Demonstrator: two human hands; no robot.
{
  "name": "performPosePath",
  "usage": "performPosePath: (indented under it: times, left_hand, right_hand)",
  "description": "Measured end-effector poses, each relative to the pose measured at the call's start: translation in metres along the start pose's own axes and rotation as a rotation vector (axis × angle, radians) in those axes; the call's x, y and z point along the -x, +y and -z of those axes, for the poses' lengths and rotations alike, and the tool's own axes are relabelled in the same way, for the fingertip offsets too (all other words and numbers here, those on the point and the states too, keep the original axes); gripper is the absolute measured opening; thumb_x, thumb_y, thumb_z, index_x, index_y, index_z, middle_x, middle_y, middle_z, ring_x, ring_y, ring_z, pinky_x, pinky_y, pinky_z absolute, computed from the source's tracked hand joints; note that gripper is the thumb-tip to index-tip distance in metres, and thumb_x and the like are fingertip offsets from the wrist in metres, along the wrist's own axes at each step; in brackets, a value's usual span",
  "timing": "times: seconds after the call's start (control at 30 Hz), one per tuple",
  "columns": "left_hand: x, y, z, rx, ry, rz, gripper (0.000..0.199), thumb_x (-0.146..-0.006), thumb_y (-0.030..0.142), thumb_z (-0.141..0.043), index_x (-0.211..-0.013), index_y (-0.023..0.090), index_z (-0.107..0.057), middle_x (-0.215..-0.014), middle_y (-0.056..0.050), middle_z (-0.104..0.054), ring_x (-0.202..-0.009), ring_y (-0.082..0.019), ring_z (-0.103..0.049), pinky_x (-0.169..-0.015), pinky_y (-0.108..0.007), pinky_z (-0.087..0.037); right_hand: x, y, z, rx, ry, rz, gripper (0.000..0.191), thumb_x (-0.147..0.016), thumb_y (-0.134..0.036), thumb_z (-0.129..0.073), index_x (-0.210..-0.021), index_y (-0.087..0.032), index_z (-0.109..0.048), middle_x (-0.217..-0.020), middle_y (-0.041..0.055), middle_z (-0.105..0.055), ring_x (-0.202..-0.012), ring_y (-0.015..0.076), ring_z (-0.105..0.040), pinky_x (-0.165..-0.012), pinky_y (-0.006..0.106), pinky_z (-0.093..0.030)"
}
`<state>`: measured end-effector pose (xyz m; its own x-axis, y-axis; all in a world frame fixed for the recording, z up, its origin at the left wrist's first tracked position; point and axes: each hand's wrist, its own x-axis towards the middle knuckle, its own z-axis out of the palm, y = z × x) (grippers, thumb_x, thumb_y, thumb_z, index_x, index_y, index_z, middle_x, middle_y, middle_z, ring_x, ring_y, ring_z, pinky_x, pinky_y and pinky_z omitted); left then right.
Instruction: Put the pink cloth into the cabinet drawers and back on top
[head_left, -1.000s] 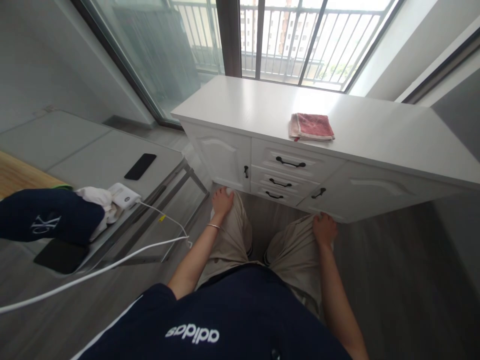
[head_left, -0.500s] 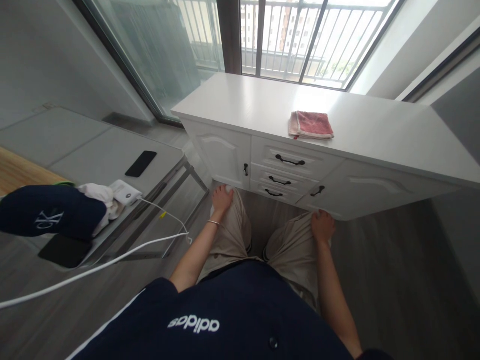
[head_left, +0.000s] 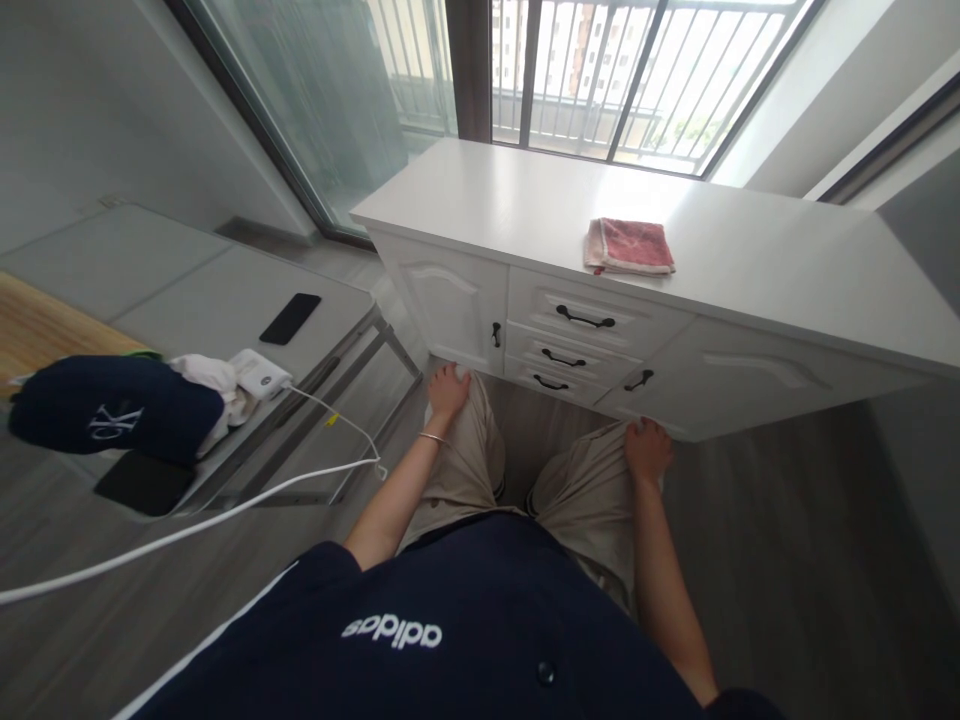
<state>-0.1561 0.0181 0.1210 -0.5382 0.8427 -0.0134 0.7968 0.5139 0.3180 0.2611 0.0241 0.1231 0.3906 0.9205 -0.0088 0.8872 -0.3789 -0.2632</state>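
My left hand [head_left: 448,392] rests on my left knee, palm down, its fingers slightly apart and draped over the beige trousers [head_left: 469,440]. On the other knee lies my right hand [head_left: 648,452], also palm down with nothing visible in it. Both hands are near the front of a white cabinet [head_left: 465,300] with black handles. A folded red and pink cloth [head_left: 636,246] lies flat on the cabinet top, beyond my hands and touched by neither.
On the left, a grey folding table [head_left: 180,300] holds a black phone [head_left: 291,318], a dark blue cap [head_left: 112,405], a white charger [head_left: 262,374], a pale cloth and a wooden board [head_left: 45,330]. A white cable [head_left: 247,508] runs across the left side. Behind the cabinet are windows.
The view has shifted slightly, so the table and cabinet appear a little further right and higher. Both hands remain on the knees.
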Motion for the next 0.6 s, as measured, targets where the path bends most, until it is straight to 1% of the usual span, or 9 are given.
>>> performPosePath:
  times: [0.3, 0.6]
  left_hand:
    - [0.0006, 0.0017, 0.0005, -0.005, -0.006, 0.002, 0.057, -0.101, 0.048, -0.043, -0.147, 0.017, -0.056, -0.142, -0.022, -0.062, -0.132, -0.036, -0.057, -0.106, -0.049, -0.047]
    - [-0.0001, 0.0004, -0.0001, -0.006, -0.007, -0.001, 0.057, -0.101, 0.049, -0.043, -0.148, 0.018, -0.056, -0.143, -0.021, -0.061, -0.132, -0.036, -0.057, -0.105, -0.047, -0.049]
  right_hand:
    - [0.0011, -0.0011, 0.0034, 0.004, 0.003, 0.006, 0.05, -0.099, -0.031, -0.043, -0.138, -0.009, -0.065, -0.133, 0.0233, -0.066, -0.126, 0.036, -0.059, -0.101, 0.047, -0.048]
    - [-0.0001, -0.0001, 0.0007, 0.014, 0.01, 0.0, 0.051, -0.099, -0.032, -0.042, -0.139, -0.01, -0.064, -0.134, 0.0221, -0.066, -0.126, 0.036, -0.059, -0.101, 0.048, -0.048]
